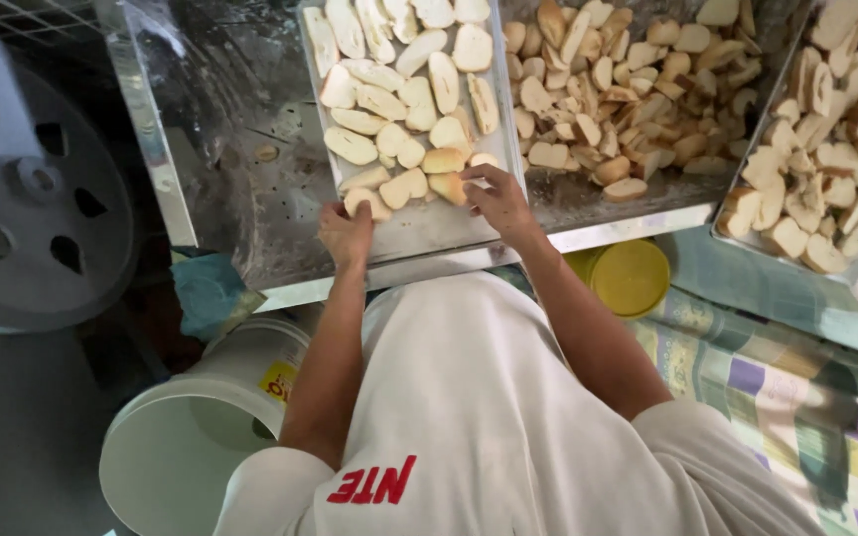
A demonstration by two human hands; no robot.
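A flat metal tray [429, 230] lies in front of me, with pale sliced bread pieces [389, 99] laid side by side in rows. My left hand [346, 236] is at the tray's near left corner, its fingers closed on a bread slice [369, 203] at the end of the nearest row. My right hand [500, 201] is just to the right. Its fingertips pinch a browner slice [449, 186] in the same row. The near strip of the tray between my hands is bare metal.
A loose heap of bread slices [628, 89] lies on the steel table [240, 149] right of the tray. Another tray of slices [826, 149] sits far right on a patterned cloth [796, 397]. Below the table edge are a yellow-lidded tub [630, 276], a white bucket [201, 427] and a blue rag [206, 293]. A grey wheel [32, 189] is at left.
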